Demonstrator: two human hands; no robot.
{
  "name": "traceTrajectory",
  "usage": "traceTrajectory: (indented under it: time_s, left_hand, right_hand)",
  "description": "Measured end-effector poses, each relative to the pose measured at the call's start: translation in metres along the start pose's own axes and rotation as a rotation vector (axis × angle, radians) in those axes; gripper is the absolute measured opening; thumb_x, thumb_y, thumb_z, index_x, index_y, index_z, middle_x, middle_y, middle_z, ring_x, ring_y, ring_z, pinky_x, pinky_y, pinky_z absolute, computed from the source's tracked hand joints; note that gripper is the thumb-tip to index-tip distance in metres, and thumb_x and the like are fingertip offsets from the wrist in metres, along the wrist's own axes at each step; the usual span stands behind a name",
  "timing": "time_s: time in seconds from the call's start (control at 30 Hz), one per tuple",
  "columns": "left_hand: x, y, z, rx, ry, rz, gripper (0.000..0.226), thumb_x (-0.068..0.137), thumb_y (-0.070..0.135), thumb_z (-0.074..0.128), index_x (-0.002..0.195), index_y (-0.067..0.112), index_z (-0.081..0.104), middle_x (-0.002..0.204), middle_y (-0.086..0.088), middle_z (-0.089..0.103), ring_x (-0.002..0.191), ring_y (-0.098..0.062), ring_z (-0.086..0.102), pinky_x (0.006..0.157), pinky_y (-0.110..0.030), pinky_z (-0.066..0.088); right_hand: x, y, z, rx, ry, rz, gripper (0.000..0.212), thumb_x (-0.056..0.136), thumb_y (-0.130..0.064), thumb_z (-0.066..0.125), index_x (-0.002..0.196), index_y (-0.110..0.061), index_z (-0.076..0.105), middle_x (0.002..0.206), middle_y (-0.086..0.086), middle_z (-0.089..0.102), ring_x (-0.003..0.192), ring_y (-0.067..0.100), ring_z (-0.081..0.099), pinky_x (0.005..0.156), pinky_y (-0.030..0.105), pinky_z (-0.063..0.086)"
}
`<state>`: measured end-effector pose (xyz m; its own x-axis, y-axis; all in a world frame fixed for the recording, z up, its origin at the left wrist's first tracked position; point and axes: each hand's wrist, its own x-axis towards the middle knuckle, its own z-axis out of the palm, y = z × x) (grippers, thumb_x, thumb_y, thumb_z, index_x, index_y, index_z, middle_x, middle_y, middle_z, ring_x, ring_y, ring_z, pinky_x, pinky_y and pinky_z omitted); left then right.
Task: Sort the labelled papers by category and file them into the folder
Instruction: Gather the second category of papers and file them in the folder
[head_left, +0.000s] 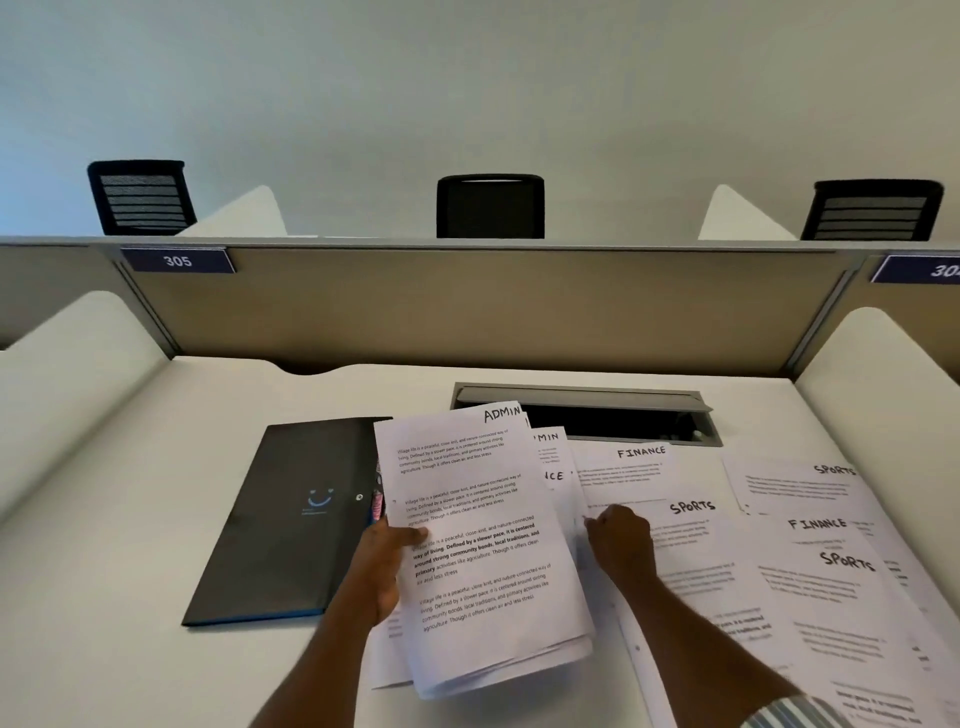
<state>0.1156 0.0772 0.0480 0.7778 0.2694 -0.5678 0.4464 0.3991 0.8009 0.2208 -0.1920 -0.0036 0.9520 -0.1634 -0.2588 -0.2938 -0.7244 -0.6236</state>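
My left hand grips a small stack of white papers, thumb on top; the top sheet is marked ADMIN. A black folder with a smiley logo lies shut on the desk just left of that stack. My right hand has its fingers curled on the edge of a sheet lying under a FINANCE paper. Loose sheets marked SPORTS and FINANCE spread over the desk to the right, overlapping one another. Another ADMIN sheet peeks out behind the held stack.
A grey cable hatch stands open at the back of the white desk. A beige partition closes the far side, with white side dividers left and right. Three black chairs stand beyond it.
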Motion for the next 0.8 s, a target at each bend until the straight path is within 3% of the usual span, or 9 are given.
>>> traceTrajectory:
  time_s: [0.1,0.27,0.37,0.5,0.67,0.8]
  left_hand:
    - [0.012,0.005,-0.009,0.003,-0.013,0.003,0.039,0.081,-0.010,0.059,0.116,0.007,0.065,0.108,-0.021,0.073,0.099,-0.044,0.069,0.091,-0.062,0.052]
    - [0.022,0.009,-0.013,-0.001,-0.029,-0.015,0.035,0.083,-0.011,0.057,0.112,0.008,0.066,0.106,-0.020,0.074,0.100,-0.045,0.068,0.092,-0.063,0.051]
    - [0.028,0.009,-0.015,-0.002,-0.043,-0.026,0.036,0.083,-0.012,0.057,0.113,0.007,0.066,0.106,-0.019,0.074,0.101,-0.044,0.068,0.092,-0.063,0.051]
    - [0.033,0.009,-0.015,-0.011,-0.036,-0.028,0.035,0.083,-0.012,0.058,0.110,0.008,0.066,0.102,-0.015,0.076,0.095,-0.038,0.070,0.078,-0.048,0.058]
    - [0.038,0.007,-0.016,-0.019,-0.036,-0.048,0.036,0.083,-0.011,0.059,0.114,0.006,0.065,0.108,-0.018,0.074,0.098,-0.037,0.069,0.074,-0.044,0.058]
    - [0.040,0.006,-0.015,-0.012,-0.036,-0.045,0.036,0.084,-0.010,0.059,0.116,0.006,0.066,0.104,-0.016,0.075,0.098,-0.037,0.069,0.078,-0.046,0.057]
  right_hand:
    - [0.009,-0.012,0.011,0.019,0.021,-0.014,0.022,0.087,-0.022,0.063,0.084,0.000,0.060,0.082,0.009,0.063,0.087,0.031,0.066,0.062,0.025,0.043]
    - [0.016,-0.026,0.024,-0.088,0.001,0.026,0.038,0.084,-0.031,0.067,0.106,-0.001,0.058,0.107,0.016,0.064,0.100,0.031,0.062,0.083,0.035,0.051]
    - [0.017,-0.034,0.028,-0.203,-0.018,0.047,0.045,0.086,-0.034,0.066,0.116,-0.002,0.054,0.117,0.017,0.058,0.109,0.033,0.058,0.088,0.037,0.051]
    - [0.020,-0.036,0.036,-0.205,-0.051,0.101,0.051,0.085,-0.024,0.068,0.125,-0.002,0.045,0.125,0.020,0.050,0.114,0.037,0.054,0.094,0.041,0.048]
    - [0.029,-0.036,0.038,-0.020,-0.044,0.154,0.035,0.083,-0.003,0.064,0.115,0.002,0.051,0.115,0.021,0.060,0.106,0.037,0.060,0.083,0.037,0.051]
    - [0.031,-0.029,0.032,0.108,-0.082,0.147,0.015,0.086,-0.006,0.058,0.093,0.006,0.064,0.099,0.019,0.068,0.092,0.033,0.063,0.072,0.026,0.043]
